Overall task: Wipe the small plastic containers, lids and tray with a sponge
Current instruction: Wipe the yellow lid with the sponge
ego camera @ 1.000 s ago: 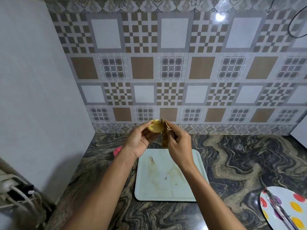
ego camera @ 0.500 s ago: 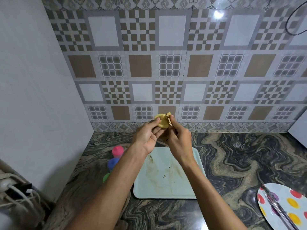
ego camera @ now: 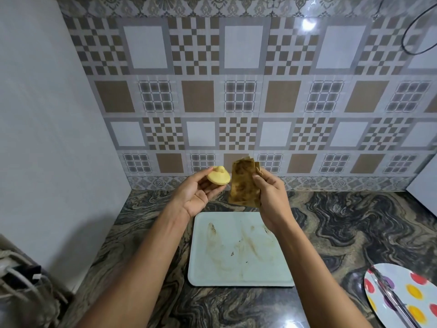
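Left hand (ego camera: 196, 192), palm up, pinches a small round yellow lid (ego camera: 218, 178) between the thumb on its upper left edge and the fingertips curled beneath it; the lid's flat face is tilted toward the camera. Right hand (ego camera: 272, 197), back toward the camera, grips a thin, flat sponge (ego camera: 243, 183) by its right edge, fingers curled round it; the sponge hangs nearly upright, folded in layers at its upper corner and heavily stained brown. Lid and sponge are just beside each other with a narrow gap between them, both held in the air above the far end of the tray. The tray (ego camera: 212, 280), pale and rectangular with rounded corners, lies flat on the dark marbled worktop (ego camera: 343, 221) below the hands and between the two forearms; its surface carries brown smears and a few dark specks. At the lower right edge of the view a white plate (ego camera: 425, 292) with red, yellow and purple dots rests on the worktop, well apart from the tray, with a long metal utensil (ego camera: 392, 301) laid across it. Behind the worktop stands a backsplash (ego camera: 236, 91) of brown, grey and white patterned tiles, with a bright reflection near its top. A plain white side wall (ego camera: 47, 138) closes the left; at its foot, in the lower left corner, lies a tangle of pale cables (ego camera: 21, 280). A thin black cable (ego camera: 413, 43) loops at the upper right
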